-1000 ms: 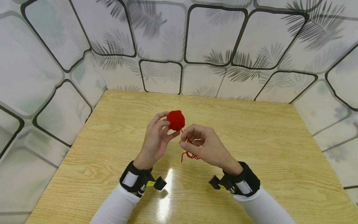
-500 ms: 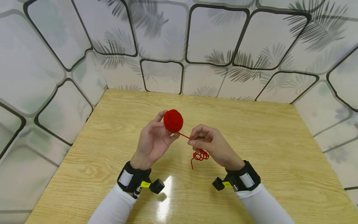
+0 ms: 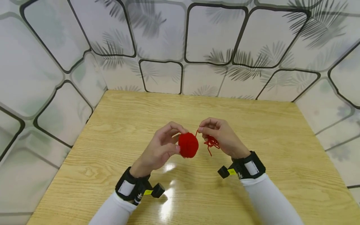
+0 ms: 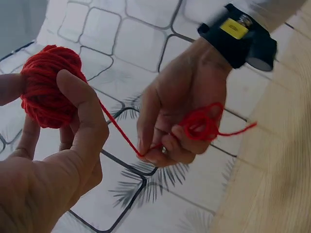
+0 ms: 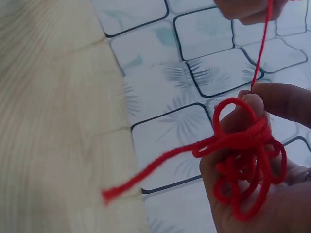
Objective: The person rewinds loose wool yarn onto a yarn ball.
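Observation:
A ball of red yarn (image 3: pixel 188 145) is held above the table by my left hand (image 3: pixel 161 148), whose thumb and fingers grip it from the left. In the left wrist view the wound strands of the ball (image 4: pixel 51 87) show clearly. A short taut strand (image 4: pixel 119 130) runs from the ball to my right hand (image 3: pixel 220 134). That hand pinches the strand between thumb and index fingertip. Loose loops of yarn (image 5: pixel 248 160) hang at the right hand's fingers, and a free yarn end (image 5: pixel 146 172) sticks out from them.
Both hands are above a light wood table (image 3: pixel 135 115). A wall covering (image 3: pixel 163 37) with dark outlines and leaf prints stands behind the table and along its sides. Each wrist wears a black strap with a small camera (image 3: pixel 158 190).
The left hand has turned and brought the ball right and nearer the body. The right hand moved right and slightly away, its pinched strand and loops going along.

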A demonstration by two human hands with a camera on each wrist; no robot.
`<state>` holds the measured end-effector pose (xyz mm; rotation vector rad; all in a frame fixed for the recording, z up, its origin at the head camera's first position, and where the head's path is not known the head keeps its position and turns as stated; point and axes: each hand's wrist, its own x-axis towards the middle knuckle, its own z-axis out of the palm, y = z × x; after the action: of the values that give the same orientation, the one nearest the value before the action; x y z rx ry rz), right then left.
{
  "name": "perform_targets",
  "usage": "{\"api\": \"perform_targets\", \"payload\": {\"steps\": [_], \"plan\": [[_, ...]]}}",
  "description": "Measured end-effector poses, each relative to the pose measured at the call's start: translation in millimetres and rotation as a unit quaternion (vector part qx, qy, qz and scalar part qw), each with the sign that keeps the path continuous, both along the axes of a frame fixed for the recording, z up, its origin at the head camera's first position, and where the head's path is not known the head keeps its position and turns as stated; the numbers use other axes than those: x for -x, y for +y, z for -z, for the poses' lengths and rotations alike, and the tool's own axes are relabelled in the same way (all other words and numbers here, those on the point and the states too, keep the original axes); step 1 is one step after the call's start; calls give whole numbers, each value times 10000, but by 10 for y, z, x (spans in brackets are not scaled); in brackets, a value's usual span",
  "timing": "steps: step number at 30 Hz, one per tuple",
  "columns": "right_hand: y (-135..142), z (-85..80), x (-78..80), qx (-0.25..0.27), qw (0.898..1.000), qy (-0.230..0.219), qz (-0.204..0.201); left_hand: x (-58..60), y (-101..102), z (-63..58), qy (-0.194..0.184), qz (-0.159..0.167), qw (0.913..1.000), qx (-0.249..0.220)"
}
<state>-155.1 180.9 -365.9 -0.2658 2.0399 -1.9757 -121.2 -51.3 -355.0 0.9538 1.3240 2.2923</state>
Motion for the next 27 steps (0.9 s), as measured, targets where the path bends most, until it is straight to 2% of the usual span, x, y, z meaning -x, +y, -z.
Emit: {"api": "perform_targets", "payload": {"steps": [2,3,6,9,13,15,16,18,20,21,24,27], "plan": [[6,-73,10,-35,10000,67,-27,-35,47,10,673,-379,9952,600],[6,-114,11,-64,9999,128,-61,-51,73,17,999,-610,9886,945],[-3,-236,3,-197,9991,319,-171,-94,148,45,1731,-1202,9587,1912],[-29,-355,-37,-368,9975,545,-264,-99,209,88,2277,-1768,9207,2631],[-90,-483,-141,-590,9939,895,-273,-59,246,156,2747,-2429,8799,3022],[-125,-529,-206,-775,9905,1118,-224,-25,254,184,2852,-2788,8647,3055],[-141,-545,-237,-847,9886,1228,-200,-9,258,193,2846,-2967,8598,3029],[-168,-568,-300,-1002,9849,1400,-150,20,267,198,2747,-3321,8532,2937],[-193,-578,-360,-1086,9831,1470,-100,37,275,175,2510,-3599,8561,2732],[-204,-580,-388,-1084,9831,1471,-81,32,277,145,2348,-3708,8602,2598],[-240,-570,-463,-1034,9842,1435,-54,21,272,44,1770,-3876,8796,2115],[-272,-530,-516,-850,9868,1378,-93,33,253,-24,1167,-3827,9033,1547]]}}
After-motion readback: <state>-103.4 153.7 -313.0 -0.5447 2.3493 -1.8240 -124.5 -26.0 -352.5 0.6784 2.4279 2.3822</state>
